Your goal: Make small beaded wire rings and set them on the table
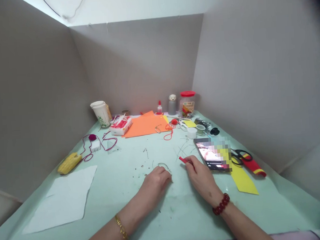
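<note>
- Our left hand [158, 177] curls its fingers; we cannot tell whether they grasp anything.
- At its one o'clock, a thin curved strand [164, 165].
- Our right hand [197, 171] pinches a red piece [182, 159] pointing towards ten o'clock.

The left hand [156, 180] is curling its fingers beside a thin curved wire [164, 165]; whether it is gripping the wire is unclear. The right hand [200, 172] is pinching 1 small red piece [182, 159]. A phone [206, 154] is lying just beside the right hand, near black-handled scissors [243, 154]. Farther back, orange paper [144, 125] is lying beside a red-and-white pack [121, 125], and 1 red-lidded jar [187, 105] is standing near the wall [142, 59].
</note>
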Demonstrator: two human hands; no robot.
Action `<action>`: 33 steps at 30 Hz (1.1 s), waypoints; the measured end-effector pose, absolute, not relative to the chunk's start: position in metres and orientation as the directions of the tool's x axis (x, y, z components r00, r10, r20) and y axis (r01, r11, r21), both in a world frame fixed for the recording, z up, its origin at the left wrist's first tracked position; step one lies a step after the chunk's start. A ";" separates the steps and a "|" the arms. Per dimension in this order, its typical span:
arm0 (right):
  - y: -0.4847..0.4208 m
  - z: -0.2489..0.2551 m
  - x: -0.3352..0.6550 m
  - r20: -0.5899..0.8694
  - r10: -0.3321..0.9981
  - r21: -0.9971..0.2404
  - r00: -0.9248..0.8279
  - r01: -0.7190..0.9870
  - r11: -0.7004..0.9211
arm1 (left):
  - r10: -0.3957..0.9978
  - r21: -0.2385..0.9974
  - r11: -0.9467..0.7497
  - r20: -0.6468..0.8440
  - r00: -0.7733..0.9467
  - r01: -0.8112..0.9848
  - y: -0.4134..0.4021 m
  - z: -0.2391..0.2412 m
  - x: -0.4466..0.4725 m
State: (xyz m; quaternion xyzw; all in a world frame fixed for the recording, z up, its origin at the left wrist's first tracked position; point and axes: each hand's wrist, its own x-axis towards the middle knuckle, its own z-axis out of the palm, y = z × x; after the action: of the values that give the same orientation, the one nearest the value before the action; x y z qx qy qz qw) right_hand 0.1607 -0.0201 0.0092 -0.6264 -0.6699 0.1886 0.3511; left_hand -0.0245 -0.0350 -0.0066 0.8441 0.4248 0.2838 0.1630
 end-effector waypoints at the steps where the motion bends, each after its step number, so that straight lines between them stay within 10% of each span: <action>1: -0.020 0.009 0.161 0.235 0.972 -0.693 0.029 0.706 0.146 | 0.812 0.532 -0.582 0.335 0.479 0.615 -0.034 -0.005 -0.026; 18: -0.019 0.011 0.161 0.166 0.985 -0.694 0.050 0.716 0.080 | 0.700 0.105 -0.698 0.304 0.646 0.708 -0.033 0.004 -0.033; 33: -0.016 0.005 0.162 0.177 0.983 -0.714 0.052 0.695 0.091 | 0.654 0.020 -0.727 0.324 0.683 0.686 -0.034 0.002 -0.033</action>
State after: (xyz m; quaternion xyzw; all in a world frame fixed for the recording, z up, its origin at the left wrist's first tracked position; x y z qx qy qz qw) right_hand 0.1618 -0.0164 0.0048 -0.6401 -0.6552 0.2112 0.3412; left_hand -0.0329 -0.0341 0.0023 0.9160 0.3659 0.1561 -0.0515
